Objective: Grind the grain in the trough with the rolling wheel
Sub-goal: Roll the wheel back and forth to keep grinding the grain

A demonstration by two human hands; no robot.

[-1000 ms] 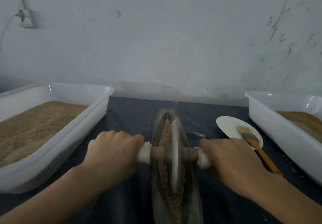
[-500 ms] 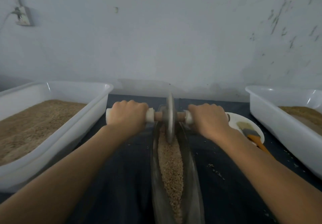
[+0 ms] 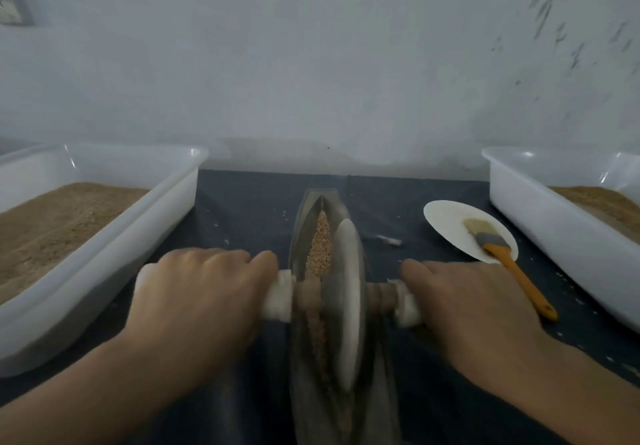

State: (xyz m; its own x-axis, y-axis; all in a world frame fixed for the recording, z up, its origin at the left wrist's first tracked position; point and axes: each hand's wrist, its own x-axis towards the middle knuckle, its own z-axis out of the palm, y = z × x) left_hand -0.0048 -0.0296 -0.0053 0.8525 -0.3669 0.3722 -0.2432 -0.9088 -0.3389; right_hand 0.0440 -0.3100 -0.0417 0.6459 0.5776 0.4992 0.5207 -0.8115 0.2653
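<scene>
A narrow boat-shaped metal trough (image 3: 311, 205) lies lengthwise in the middle of the dark table. Brown grain (image 3: 320, 243) fills its groove. The grey rolling wheel (image 3: 346, 302) stands on edge in the trough near its middle, blurred by motion. A wooden axle with white-wrapped ends (image 3: 278, 301) runs through it. My left hand (image 3: 197, 299) grips the left end of the axle and my right hand (image 3: 467, 309) grips the right end. Both hands sit close beside the trough walls.
A white plastic tub (image 3: 104, 254) of brown grain stands at the left, another white tub (image 3: 554, 223) with brown meal at the right. A white plate (image 3: 446, 223) holds an orange-handled brush (image 3: 512, 268) right of the trough. A grey wall rises close behind.
Half a second ago the wheel was at the trough's far end; both hands have pulled it back toward me to the middle, uncovering grain at the far end.
</scene>
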